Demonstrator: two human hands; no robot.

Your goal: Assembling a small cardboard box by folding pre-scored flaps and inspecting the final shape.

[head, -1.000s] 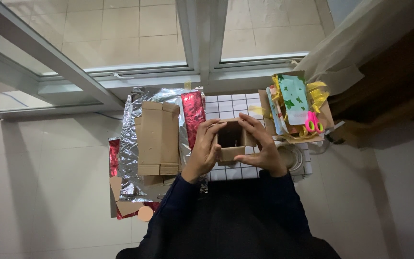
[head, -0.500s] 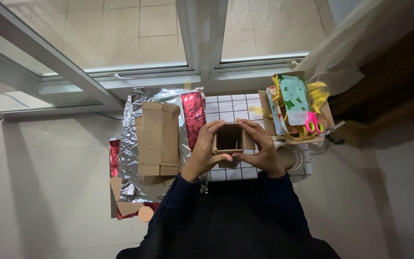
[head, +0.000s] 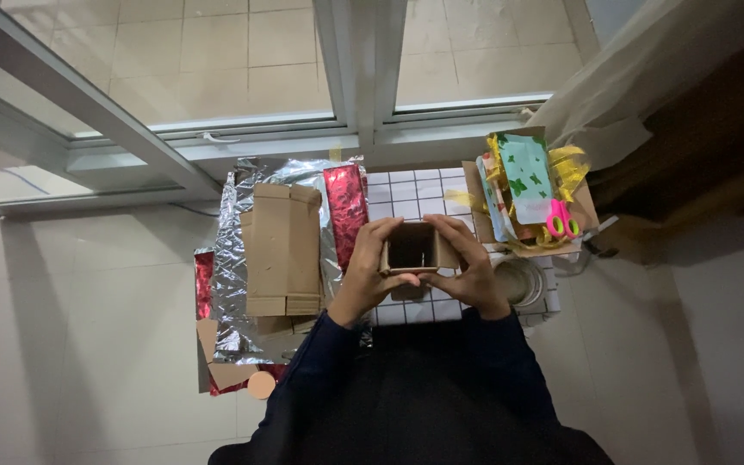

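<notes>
Pale tiled floor and a window frame above a small desk (head: 406,194) topped with white gridded tiles. Held over the desk, open side up: a small cardboard box (head: 412,250), gripped by the left hand (head: 370,267) and right hand (head: 468,271) on either side. Left of it, flattened cardboard (head: 282,250) on silver foil (head: 232,258); to the right, pink scissors (head: 561,220).
</notes>
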